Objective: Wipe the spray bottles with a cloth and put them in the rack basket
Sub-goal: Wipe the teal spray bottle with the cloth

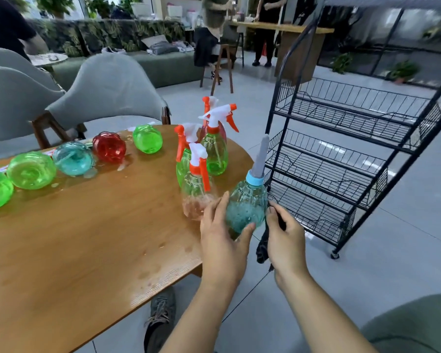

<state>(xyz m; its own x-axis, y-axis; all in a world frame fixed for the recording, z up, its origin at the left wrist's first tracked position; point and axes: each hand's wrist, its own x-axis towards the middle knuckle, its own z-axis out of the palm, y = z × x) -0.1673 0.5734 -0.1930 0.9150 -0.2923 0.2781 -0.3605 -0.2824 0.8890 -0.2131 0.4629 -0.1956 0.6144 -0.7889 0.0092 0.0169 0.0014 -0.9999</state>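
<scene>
- Step: wiping. Left hand [223, 240] cups the teal bottle [247, 205], held past the table [87, 238] edge.
- Right hand [285, 238] pinches what appears to be a dark cloth [262, 248].
- Next: finish wiping, then carry it to the rack basket [341, 171].

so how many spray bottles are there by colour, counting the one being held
Green: 5, three lying, two upright
Teal: 2, one lying, one held
Red: 1, lying
Clear pinkish: 1, upright
Partly hidden behind: 1, colour unclear
Total: 10
</scene>
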